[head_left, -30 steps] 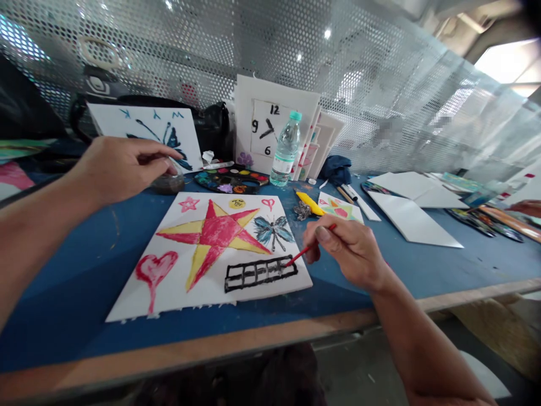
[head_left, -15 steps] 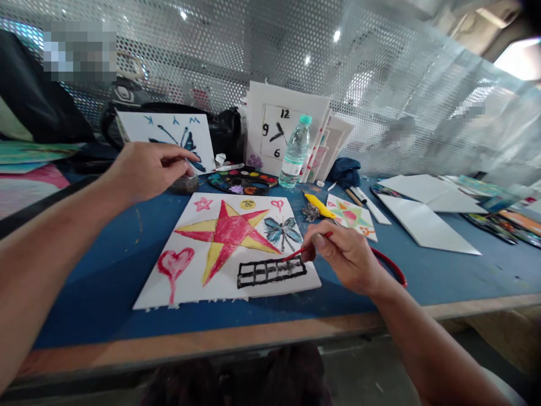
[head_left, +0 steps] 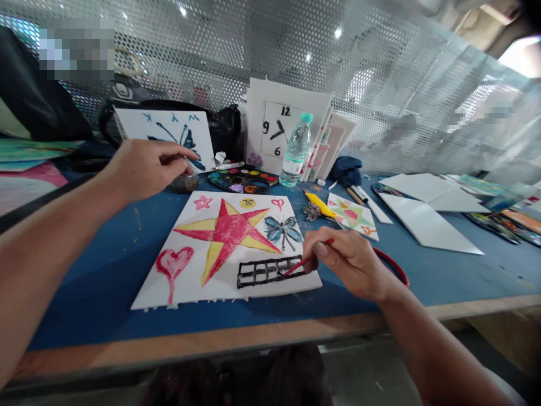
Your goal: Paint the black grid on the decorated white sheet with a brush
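Note:
A white painting board lies flat before me, with a red and yellow star, hearts, a blue butterfly and a black grid. My right hand is closed in a pinch around a thin red paintbrush. The brush tip meets the grid's lower line, right of its middle. Beyond the board's far left corner, my left hand has its fingers curled over the top of a clear cup with dark contents. The cup stands on the table; part of it is hidden behind the fingers.
A paint palette lies behind the board, near a water bottle. A yellow paint tube and a small painted card lie to the right. White panels are farther right. Upright boards lean at the back.
My right hand has moved slightly down, taking the brush tip from the grid's upper line to its lower part. My left hand stays at the cup.

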A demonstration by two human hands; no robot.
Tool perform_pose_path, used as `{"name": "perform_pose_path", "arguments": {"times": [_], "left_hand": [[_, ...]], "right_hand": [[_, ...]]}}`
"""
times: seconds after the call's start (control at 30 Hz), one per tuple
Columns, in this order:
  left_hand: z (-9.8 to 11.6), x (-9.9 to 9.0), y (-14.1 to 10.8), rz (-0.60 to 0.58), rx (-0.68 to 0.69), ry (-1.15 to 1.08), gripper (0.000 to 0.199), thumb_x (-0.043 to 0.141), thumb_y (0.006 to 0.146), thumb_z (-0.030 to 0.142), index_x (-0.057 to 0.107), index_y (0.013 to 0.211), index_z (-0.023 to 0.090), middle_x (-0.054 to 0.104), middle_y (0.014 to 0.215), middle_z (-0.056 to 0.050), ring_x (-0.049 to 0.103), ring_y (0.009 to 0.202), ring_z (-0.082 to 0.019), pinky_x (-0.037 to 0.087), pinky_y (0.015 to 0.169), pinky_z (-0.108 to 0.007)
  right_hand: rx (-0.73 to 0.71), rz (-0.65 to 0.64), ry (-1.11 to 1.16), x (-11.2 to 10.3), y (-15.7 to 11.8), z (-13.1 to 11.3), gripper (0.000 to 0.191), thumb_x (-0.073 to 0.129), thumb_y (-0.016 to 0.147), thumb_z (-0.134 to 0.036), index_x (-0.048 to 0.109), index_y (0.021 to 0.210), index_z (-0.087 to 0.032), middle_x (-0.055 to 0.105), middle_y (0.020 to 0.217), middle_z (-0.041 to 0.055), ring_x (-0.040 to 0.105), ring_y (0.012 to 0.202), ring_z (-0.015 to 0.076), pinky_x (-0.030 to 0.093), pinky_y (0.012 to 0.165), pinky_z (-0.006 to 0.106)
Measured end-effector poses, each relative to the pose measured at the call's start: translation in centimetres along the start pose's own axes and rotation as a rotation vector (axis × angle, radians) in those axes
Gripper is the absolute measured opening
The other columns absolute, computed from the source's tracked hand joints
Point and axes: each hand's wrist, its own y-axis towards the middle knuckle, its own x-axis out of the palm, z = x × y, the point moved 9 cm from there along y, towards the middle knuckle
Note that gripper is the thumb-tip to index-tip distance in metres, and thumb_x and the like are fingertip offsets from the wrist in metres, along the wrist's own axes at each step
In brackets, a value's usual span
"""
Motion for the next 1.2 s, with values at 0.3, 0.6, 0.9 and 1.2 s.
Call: {"name": "perform_pose_path", "arguments": {"times": [0.3,0.6,0.9,1.2], "left_hand": [[0.1,-0.1,-0.1,0.042,0.019,0.013,0.039,0.046,0.078,0.038,0.074,0.102,0.022,0.074,0.08,0.001,0.068,0.077,-0.017,0.051,0.076,-0.026],[0.0,0.1,0.1,0.035,0.017,-0.012,0.041,0.047,0.076,0.039,0.074,0.101,0.021,0.074,0.079,-0.002,0.069,0.079,-0.02,0.052,0.08,-0.03],[0.1,-0.2,0.0,0.059,0.026,0.001,0.04,0.047,0.076,0.039,0.075,0.1,0.021,0.074,0.078,-0.001,0.069,0.077,-0.019,0.051,0.075,-0.027],[0.1,-0.2,0.0,0.058,0.02,0.004,0.041,0.047,0.076,0.04,0.075,0.1,0.021,0.074,0.079,-0.001,0.069,0.077,-0.019,0.051,0.076,-0.028]], "right_hand": [[0.003,0.081,-0.06,-0.5,0.2,0.3,0.022,0.041,0.101,-0.027,0.058,0.091,-0.017,0.062,0.078,0.0022,0.061,0.073,0.0116,0.047,0.069,0.027],[0.023,0.023,-0.033,-0.1,0.2,0.4,0.023,0.041,0.101,-0.027,0.058,0.089,-0.017,0.062,0.077,0.0016,0.06,0.072,0.0107,0.046,0.067,0.025],[-0.026,-0.01,0.002,0.1,0.1,-0.1,0.022,0.041,0.101,-0.024,0.059,0.09,-0.017,0.063,0.077,0.0021,0.061,0.069,0.0108,0.048,0.066,0.026],[-0.032,0.143,0.009,-1.1,-0.1,-0.2,0.021,0.041,0.101,-0.024,0.059,0.093,-0.018,0.063,0.075,0.0013,0.063,0.069,0.0108,0.049,0.066,0.025]]}}
